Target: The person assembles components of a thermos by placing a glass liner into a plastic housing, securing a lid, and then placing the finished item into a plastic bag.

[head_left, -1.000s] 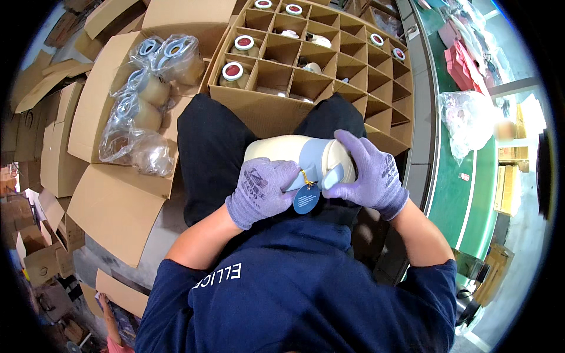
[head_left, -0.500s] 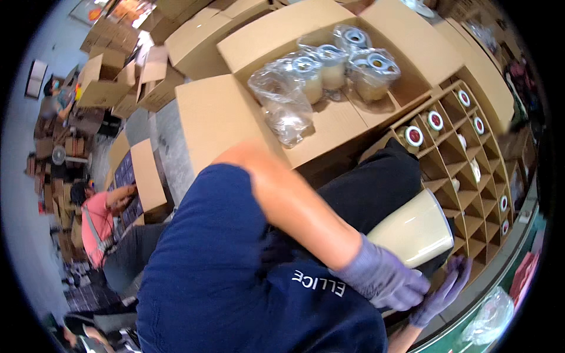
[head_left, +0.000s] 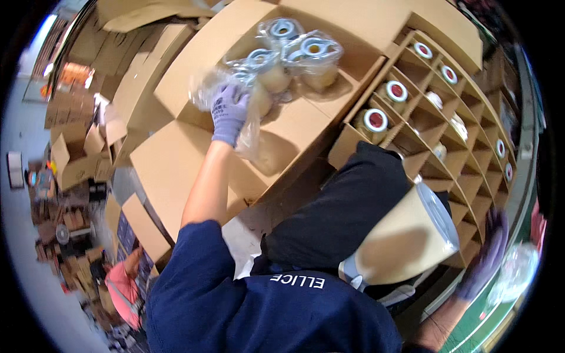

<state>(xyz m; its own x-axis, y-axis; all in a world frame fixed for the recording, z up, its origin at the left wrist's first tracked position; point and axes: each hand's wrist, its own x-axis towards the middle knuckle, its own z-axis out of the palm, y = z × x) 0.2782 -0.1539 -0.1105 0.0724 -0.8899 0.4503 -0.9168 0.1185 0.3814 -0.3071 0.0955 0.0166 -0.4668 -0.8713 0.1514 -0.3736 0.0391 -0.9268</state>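
Upper centre of frame: left hand, purple-gloved, closed on a clear plastic bag of wrapped rolls inside an open cardboard box. Lower right: cream cylinder on lap; right hand spread open beside divider carton

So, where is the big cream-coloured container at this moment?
In the head view, the cream container lies on the person's lap at lower right, just below the divided carton, near the right hand.

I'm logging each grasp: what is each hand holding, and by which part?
The left hand grips a clear plastic bag by its top. The right hand rests open by the divided carton, holding nothing.
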